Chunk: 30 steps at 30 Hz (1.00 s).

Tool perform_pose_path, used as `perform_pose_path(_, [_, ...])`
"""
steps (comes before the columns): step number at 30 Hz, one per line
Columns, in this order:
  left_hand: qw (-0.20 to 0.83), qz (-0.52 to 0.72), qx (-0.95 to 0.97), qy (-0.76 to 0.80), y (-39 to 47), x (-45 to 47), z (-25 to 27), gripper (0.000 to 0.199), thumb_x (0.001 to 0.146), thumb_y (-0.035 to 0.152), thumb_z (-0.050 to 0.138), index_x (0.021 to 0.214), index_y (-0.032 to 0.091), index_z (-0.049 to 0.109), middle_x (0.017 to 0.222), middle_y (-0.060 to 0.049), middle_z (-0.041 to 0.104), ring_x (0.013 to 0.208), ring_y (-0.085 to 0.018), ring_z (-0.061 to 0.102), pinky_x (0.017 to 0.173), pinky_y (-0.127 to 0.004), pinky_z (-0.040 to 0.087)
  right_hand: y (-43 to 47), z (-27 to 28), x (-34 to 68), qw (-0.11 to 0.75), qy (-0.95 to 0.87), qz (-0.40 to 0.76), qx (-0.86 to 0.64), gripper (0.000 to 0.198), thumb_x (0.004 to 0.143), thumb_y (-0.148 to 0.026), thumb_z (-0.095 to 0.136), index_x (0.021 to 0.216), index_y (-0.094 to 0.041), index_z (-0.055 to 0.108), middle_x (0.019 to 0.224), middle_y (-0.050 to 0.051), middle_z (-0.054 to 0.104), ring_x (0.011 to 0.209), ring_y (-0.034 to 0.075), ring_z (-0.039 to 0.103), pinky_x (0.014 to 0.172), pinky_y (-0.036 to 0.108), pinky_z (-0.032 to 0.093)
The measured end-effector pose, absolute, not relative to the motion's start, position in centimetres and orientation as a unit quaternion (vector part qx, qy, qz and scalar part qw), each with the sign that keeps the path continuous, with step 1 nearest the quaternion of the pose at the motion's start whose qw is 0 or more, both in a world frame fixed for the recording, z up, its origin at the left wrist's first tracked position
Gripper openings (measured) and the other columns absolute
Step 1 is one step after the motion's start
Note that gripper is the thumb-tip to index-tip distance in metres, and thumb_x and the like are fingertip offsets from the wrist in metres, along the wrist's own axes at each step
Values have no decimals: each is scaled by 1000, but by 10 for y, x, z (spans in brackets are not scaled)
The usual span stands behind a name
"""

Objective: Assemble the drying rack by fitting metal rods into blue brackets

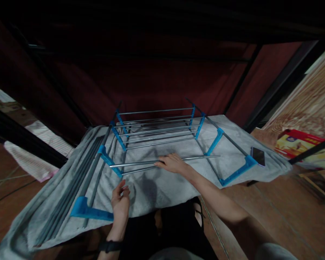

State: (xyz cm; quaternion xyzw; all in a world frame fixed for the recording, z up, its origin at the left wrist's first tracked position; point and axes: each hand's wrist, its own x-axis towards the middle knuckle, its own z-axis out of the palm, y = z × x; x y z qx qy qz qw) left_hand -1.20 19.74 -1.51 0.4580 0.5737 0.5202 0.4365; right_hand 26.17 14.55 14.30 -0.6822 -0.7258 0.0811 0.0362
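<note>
Resting across the grey towel (151,187) that covered the tabletop, the drying rack (157,133) lay half built, and its blue plastic brackets served as my landmark. The person's right hand (173,163) lay over a loose silver rod (165,161) just in front of the finished bank of rods, fingers curled narrowly on it. One rod end met the near-left blue bracket (109,160); the other hung free, short of the right-side bracket (237,172). The left hand (120,202) hovered nearer the body, fingers loosely half-open and holding nothing. I judged the free end could swing or slip from its socket if pushed off-line, and the soft towel might let the frame slide. A phone (258,156) lay beside that right bracket, close to the edge, where a knock might send it off.
</note>
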Motion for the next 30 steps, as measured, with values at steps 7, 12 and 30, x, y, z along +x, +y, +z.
perform_pose_path(7, [424, 530, 386, 624, 210, 11, -15, 47, 76, 12, 58, 123, 15, 59, 106, -9, 64, 97, -22, 64, 98, -42, 50, 128, 92, 283, -28, -702, 59, -709, 58, 104, -60, 25, 107, -23, 69, 100, 9, 77, 99, 25, 71, 85, 32, 46])
perform_pose_path(12, [373, 549, 395, 635, 229, 16, -16, 58, 78, 7, 58, 135, 16, 50, 141, -15, 54, 132, -24, 52, 116, -40, 36, 136, 67, 284, -56, -695, 46, -716, 57, 104, -58, 24, 108, -22, 68, 100, 11, 76, 98, 27, 72, 83, 34, 48])
perform_pose_path(30, [334, 575, 464, 585, 262, 19, -3, 52, 75, 0, 48, 121, 21, 61, 124, -8, 66, 117, -19, 61, 111, -36, 41, 189, 54, 248, -12, -724, 48, -688, 56, 104, -58, 24, 112, -21, 66, 104, 11, 76, 98, 24, 72, 83, 32, 48])
